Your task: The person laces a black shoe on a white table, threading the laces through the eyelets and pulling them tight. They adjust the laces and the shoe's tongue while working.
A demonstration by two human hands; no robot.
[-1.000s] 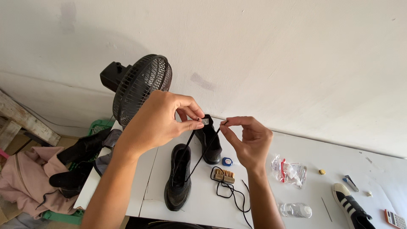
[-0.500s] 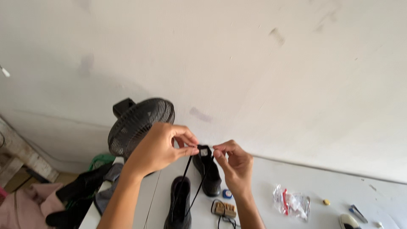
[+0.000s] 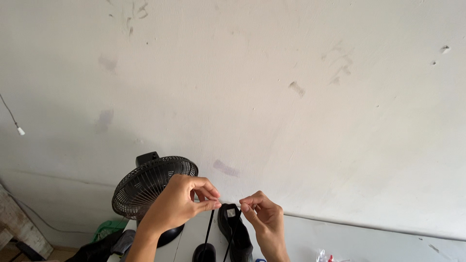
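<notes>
Black shoelace being pinched taut between left hand and right hand — both clamped on its ends, hanging to black shoes by the desk's back edge, beside fan — apparently for evening lengths.

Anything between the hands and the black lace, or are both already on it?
Nothing visible in the way. The left hand and right hand each pinch the black shoelace directly, raised in front of the wall. The lace strands hang freely toward the black shoes on the white table; the black fan stands behind the left hand.
</notes>
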